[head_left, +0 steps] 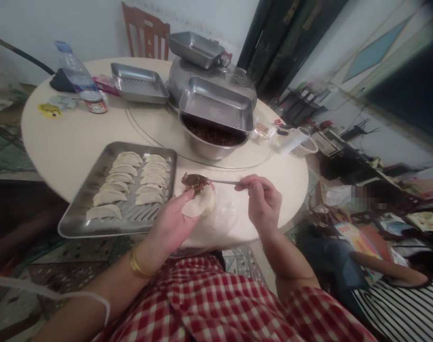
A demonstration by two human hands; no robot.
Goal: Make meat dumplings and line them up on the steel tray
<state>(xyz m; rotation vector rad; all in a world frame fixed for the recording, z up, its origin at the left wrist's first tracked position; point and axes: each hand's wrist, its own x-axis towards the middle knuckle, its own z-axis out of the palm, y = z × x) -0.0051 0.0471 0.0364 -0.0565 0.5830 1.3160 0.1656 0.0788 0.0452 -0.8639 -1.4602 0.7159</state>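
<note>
My left hand (172, 219) holds a round dumpling wrapper (197, 205), its thumb over the near edge. Dark minced filling (199, 185) lies on the upper part of the wrapper. My right hand (261, 199) grips the handle of a metal spoon (223, 182), whose bowl is at the filling. Left of my hands, a metal tray (134, 228) carries several folded dumplings (109, 196) in two columns. Beyond the wrapper stands a metal bowl (212, 151) of dark filling, partly covered by a metal pan (216, 104) resting on it.
Behind the bowl is a large lidded pot (181, 76) with a small metal pan (195, 47) on top. Another pan (140, 85), a plastic bottle (74, 71) and a jar (95, 103) stand at the back left. A basket (305, 146) sits at the right edge. A person in stripes (398, 304) is at the lower right.
</note>
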